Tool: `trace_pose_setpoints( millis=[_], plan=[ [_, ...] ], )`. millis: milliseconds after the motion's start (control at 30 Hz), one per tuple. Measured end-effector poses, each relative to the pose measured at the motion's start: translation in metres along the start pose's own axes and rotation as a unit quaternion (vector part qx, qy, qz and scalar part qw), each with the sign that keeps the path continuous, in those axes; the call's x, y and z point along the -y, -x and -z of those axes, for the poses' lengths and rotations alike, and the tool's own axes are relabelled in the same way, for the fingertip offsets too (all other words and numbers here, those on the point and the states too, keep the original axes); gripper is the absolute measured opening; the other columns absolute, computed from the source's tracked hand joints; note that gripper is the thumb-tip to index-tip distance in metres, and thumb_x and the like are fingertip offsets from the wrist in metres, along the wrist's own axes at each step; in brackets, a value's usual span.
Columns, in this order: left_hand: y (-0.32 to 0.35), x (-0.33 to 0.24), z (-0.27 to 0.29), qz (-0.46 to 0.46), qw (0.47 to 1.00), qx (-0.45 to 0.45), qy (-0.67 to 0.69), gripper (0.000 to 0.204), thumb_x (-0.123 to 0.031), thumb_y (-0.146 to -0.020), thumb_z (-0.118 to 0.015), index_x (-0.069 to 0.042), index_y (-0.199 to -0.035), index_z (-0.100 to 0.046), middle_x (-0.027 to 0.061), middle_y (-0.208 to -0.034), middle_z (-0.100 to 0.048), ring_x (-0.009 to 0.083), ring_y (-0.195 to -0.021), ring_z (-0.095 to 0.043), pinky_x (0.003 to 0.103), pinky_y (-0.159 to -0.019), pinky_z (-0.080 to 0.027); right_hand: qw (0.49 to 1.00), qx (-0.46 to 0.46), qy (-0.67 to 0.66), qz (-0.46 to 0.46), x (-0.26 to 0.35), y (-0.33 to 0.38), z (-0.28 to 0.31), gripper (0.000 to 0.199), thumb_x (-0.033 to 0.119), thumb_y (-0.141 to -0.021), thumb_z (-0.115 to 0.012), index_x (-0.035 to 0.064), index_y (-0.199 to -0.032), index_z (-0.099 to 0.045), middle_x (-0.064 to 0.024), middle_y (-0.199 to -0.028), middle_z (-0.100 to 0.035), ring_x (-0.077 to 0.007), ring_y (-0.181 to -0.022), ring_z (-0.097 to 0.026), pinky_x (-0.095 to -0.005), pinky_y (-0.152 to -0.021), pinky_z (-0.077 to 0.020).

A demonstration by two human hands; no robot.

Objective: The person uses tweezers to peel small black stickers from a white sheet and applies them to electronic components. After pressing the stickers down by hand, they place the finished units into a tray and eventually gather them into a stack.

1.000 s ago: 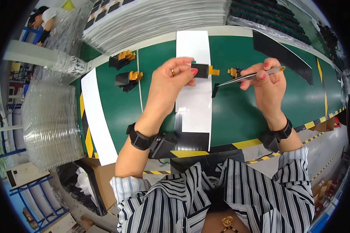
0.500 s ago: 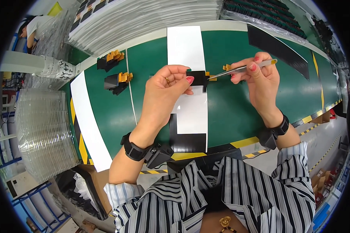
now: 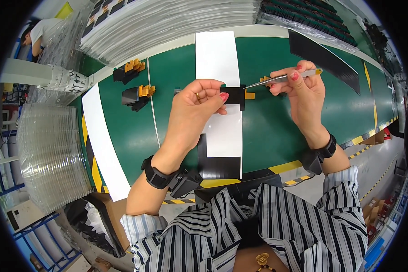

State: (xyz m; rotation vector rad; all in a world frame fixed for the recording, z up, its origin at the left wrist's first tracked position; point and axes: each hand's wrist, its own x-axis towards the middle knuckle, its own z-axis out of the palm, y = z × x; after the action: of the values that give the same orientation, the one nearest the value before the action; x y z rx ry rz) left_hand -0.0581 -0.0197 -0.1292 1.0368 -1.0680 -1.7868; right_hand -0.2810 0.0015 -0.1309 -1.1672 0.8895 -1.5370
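Observation:
My left hand (image 3: pixel 190 109) pinches a small flat black panel (image 3: pixel 232 96) between thumb and fingers, over a long white strip. A short orange flex tab (image 3: pixel 250 95) sticks out from the panel's right side. In my right hand (image 3: pixel 307 93) is a pair of metal tweezers (image 3: pixel 281 79), slanting down to the left. Their tip is at the panel's upper right corner; I cannot tell whether it grips anything. Behind the right fingers, more orange-tabbed pieces (image 3: pixel 264 80) are partly hidden.
Two piles of black panels with orange tabs, a far pile (image 3: pixel 131 70) and a nearer pile (image 3: pixel 138 95), lie left on the green table (image 3: pixel 172 59). Black strips (image 3: pixel 222 167) lie near the front edge. Stacked clear trays (image 3: pixel 50 154) stand left; a person (image 3: pixel 43 36) is far left.
The panel has shifted slightly right and nearer to me with my left hand. The tweezers' tip has moved from beside the orange tab to the panel's upper right corner; the tab shows more fully.

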Motion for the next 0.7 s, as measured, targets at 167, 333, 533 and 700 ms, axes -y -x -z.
trace_pose_setpoints(
  millis=[167,333,533,700],
  plan=[
    [0.001,-0.001,0.0,0.02,1.0,0.003,0.004,0.019,0.0,-0.08,-0.059,0.002,-0.099,-0.056,0.004,-0.078,-0.059,0.0101,-0.065,-0.057,0.023,-0.063,-0.048,1.0,-0.017,0.007,-0.007,0.001,0.0,-0.004,0.014,0.014,-0.092,-0.047,0.0051,-0.1,-0.04,-0.0223,-0.092,-0.06,-0.0224,-0.067,-0.063,-0.0303,-0.063,-0.0523],
    [0.003,-0.008,0.002,0.083,0.993,0.059,0.063,0.014,0.0,-0.082,-0.058,0.0,-0.095,-0.054,0.0054,-0.079,-0.06,0.0136,-0.07,-0.06,0.027,-0.069,-0.052,0.98,-0.118,0.032,0.154,0.0,-0.008,-0.005,0.015,0.013,-0.093,-0.046,0.0028,-0.104,-0.044,-0.0158,-0.085,-0.058,-0.0177,-0.06,-0.058,-0.0249,-0.058,-0.0485],
    [0.002,0.001,-0.013,0.051,0.979,0.026,0.198,0.01,0.002,-0.083,-0.055,-0.001,-0.09,-0.049,0.0075,-0.081,-0.06,0.0199,-0.08,-0.063,0.033,-0.079,-0.054,0.961,0.025,0.214,0.174,0.011,0.019,-0.021,0.013,0.005,-0.089,-0.051,-0.0008,-0.1,-0.055,-0.0085,-0.084,-0.055,-0.0089,-0.057,-0.048,-0.0182,-0.051,-0.0377],
    [0.009,0.003,-0.021,0.02,0.979,0.038,0.197,0.01,0.005,-0.084,-0.054,-0.001,-0.088,-0.047,0.0088,-0.082,-0.06,0.0227,-0.085,-0.063,0.034,-0.082,-0.053,0.94,0.032,0.319,0.115,0.005,0.021,-0.035,0.013,-0.002,-0.083,-0.058,-0.0016,-0.095,-0.063,-0.0042,-0.084,-0.055,-0.0034,-0.056,-0.041,-0.0168,-0.048,-0.0304]
  ],
)
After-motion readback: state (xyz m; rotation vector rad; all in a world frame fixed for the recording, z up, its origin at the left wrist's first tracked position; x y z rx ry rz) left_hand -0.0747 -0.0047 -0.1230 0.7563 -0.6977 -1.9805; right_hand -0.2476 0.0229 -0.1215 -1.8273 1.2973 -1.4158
